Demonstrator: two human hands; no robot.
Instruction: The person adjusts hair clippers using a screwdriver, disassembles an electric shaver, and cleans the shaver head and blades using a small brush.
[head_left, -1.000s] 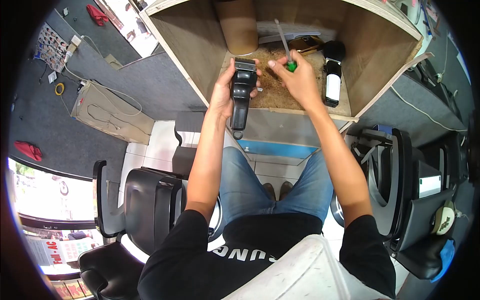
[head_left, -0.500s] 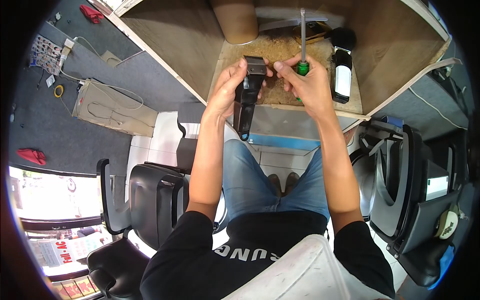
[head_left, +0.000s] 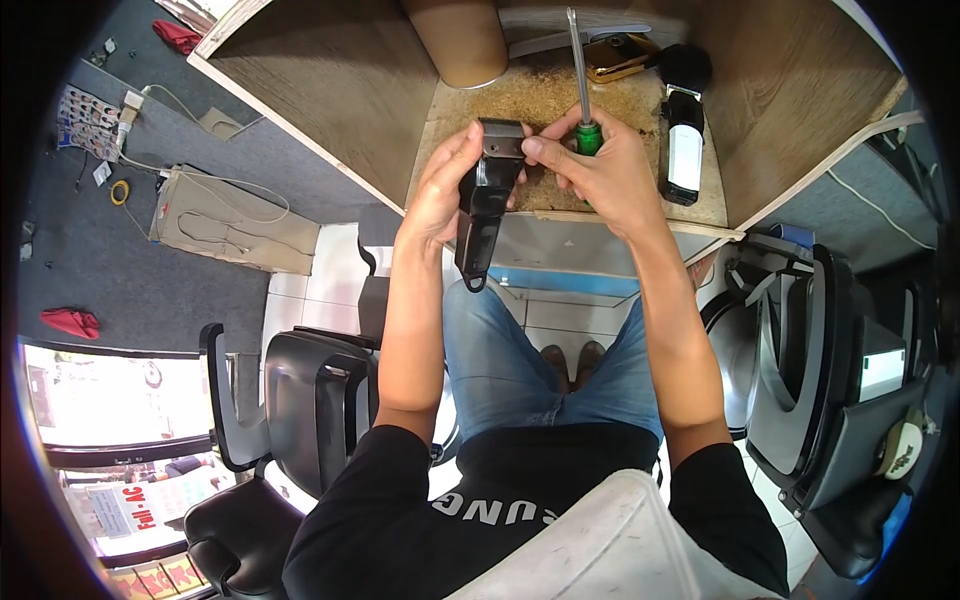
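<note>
My left hand (head_left: 437, 190) is wrapped round a black hair clipper (head_left: 485, 195), its metal blade end up and its hanging loop pointing down towards my knees. A screwdriver (head_left: 589, 139) with a green handle is held in the palm and fingers of my right hand (head_left: 610, 175), its shaft pointing up and away. The thumb and forefinger of that hand touch the right side of the clipper's blade end. Whether they pinch something small there, such as a screw, I cannot make out. Both hands are over the front of a wooden shelf compartment (head_left: 540, 98).
On the shelf's right side lies a black and white trimmer (head_left: 685, 155), with a black brush (head_left: 686, 68) behind it. Further back are a gold-coloured clipper (head_left: 615, 58) and a brown cylinder (head_left: 462, 45). Black chairs (head_left: 310, 400) flank me; a cardboard box (head_left: 230, 222) is at left.
The right thumb and forefinger have come left onto the clipper's blade end. The screwdriver has moved left and tilted slightly. The clipper has shifted a little left and down.
</note>
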